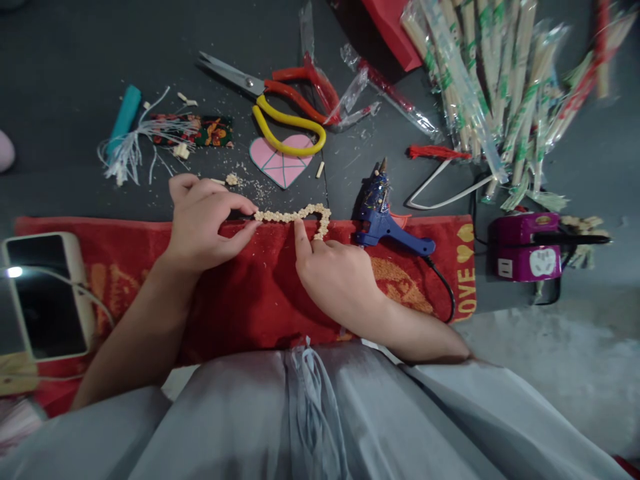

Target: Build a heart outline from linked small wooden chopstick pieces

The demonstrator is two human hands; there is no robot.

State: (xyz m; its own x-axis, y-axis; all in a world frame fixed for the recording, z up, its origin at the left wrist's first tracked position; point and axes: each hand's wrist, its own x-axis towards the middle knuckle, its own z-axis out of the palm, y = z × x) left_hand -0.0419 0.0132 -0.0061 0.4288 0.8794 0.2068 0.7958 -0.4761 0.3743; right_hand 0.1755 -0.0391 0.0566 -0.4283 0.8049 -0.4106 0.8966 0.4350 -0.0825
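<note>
A thin, bumpy strip of small pale pieces [285,217] runs along the towel's upper edge and bends round in a hook at its right end. My left hand [203,223] pinches the strip's left tip between thumb and index finger. On the other side, my right hand [337,273] is closed at the strip's bent end, its index finger stretched along to touch the middle; its thumb is hidden. Just right of that hand lies a blue glue gun [383,230], nozzle pointing away from me. Above the strip lies a pink paper heart [283,167] with drawn lines, partly under scissors [260,87].
A red towel [240,293] covers the near table edge. A phone [47,293] with a cable lies left. Bundles of wrapped sticks [490,80] fill the upper right, above a purple power socket [527,247]. White threads [127,153], a teal roll [124,117] and crumbs lie upper left.
</note>
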